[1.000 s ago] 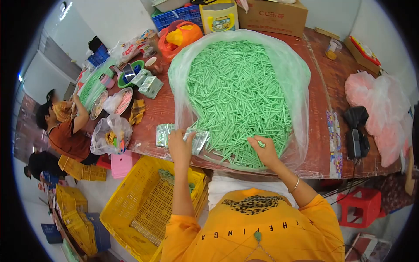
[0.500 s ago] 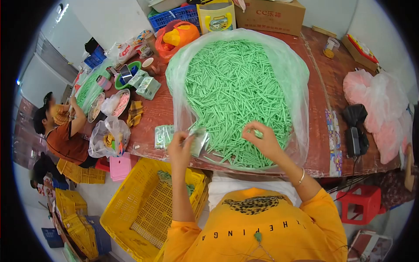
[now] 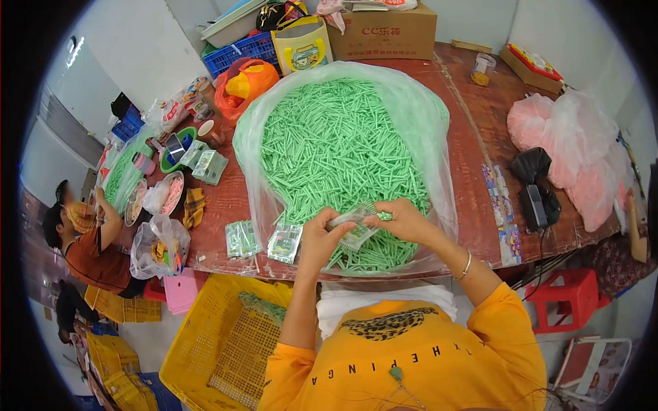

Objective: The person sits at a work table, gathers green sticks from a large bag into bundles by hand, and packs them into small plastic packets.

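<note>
Head camera, looking down: near the center of the frame, the left hand (image 3: pixel 321 240) is closing its thumb and fingers in a pinch on one side of a small clear packet (image 3: pixel 358 231). To its right, the right hand (image 3: pixel 406 222) is pinching the packet's other side, fingers curled nearly closed, with a bit of green showing between them. Both hands are hovering over the lower edge of a large clear plastic bag (image 3: pixel 439 130), which is lying open and holding a heap of thin green sticks (image 3: pixel 336 144). Just left of the left hand, two more packets, the nearer packet (image 3: pixel 284 243) and the farther packet (image 3: pixel 242 240), are lying on the reddish table (image 3: pixel 473 233). Below them, at lower left, a yellow crate (image 3: pixel 188 349) is standing beside the table. Bags of pink material (image 3: pixel 572 147) are resting at the right of the frame, and a cardboard box (image 3: pixel 384 34) is sitting at top center. At far left, another person (image 3: pixel 96 260) in a rust-colored top is sitting at the table.
</note>
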Tool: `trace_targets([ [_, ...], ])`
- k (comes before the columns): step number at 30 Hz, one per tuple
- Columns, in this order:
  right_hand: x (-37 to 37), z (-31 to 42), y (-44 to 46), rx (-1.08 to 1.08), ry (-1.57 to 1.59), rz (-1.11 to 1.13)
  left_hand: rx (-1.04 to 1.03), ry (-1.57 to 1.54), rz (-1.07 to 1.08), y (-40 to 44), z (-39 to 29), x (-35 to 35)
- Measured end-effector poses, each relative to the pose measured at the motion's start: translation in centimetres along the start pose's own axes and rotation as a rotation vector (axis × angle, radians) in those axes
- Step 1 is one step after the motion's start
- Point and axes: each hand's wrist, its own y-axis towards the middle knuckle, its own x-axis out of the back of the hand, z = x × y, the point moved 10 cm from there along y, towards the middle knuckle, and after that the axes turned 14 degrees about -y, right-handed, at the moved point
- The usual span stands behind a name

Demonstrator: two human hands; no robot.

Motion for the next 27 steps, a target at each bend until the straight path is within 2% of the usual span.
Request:
trace_targets([
  [1, -0.3, -0.5, 0.1, 0.0, 0.0, -0.003, -0.083, 0.028, 0.011, 0.1, -0.9, -0.3],
  [5, -1.6, -2.6, 0.2, -0.097, -0.081, 0.034, -0.098, 0.053, 0.004, 1.0, -0.4, -0.1],
  [7, -1.7, -3.0, 0.4, -0.131, -0.124, 0.034, -0.216, 0.274, -0.035, 1.3, -0.9, 0.5],
  [8, -0.7, -2.7, 0.5, -0.117, -0.098, -0.081, -0.307, 0.272, -0.039, 1.2, -1.4, 0.5],
  [10, 0.6, -1.7, 0.8, -0.02, -0.08, -0.27, -0.349, 0.309, -0.037, 1.4, -2.2, 0.4],
  [11, 0.6, -1.7, 0.8, -0.024, -0.079, -0.27, -0.396, 0.347, -0.043, 1.4, -2.8, 0.3],
  [13, 0.1, -1.8, 1.4, -0.169, -0.194, -0.073, -0.388, 0.378, -0.072, 1.8, -2.5, 0.8],
  [16, 1.0, -2.5, 1.4, -0.279, -0.141, -0.067, -0.4, 0.391, -0.096, 2.1, -2.7, 1.6],
  [18, 1.5, -3.3, 1.2, -0.28, -0.118, -0.103, -0.601, 0.801, -0.296, 0.5, -6.2, 1.9],
  [20, 1.9, -3.8, 0.9, -0.285, -0.103, -0.146, -0.562, 0.62, -0.18, 0.4, -6.5, 1.0],
  [22, 2.2, -2.1, 0.7, -0.118, 0.208, -0.236, -0.495, 0.366, -0.065, 0.3, -6.4, -1.2],
  [23, 2.1, -1.5, 0.6, -0.089, 0.285, -0.221, -0.49, 0.364, -0.072, 0.2, -6.0, -1.5],
  [25, 2.1, -1.0, 0.1, -0.058, 0.283, -0.227, -0.009, -0.054, 0.041, 1.7, -0.7, -2.1],
  [27, 2.1, -1.0, -0.2, -0.084, 0.24, -0.167, -0.071, -0.11, 0.012, 1.4, -1.1, -2.1],
])
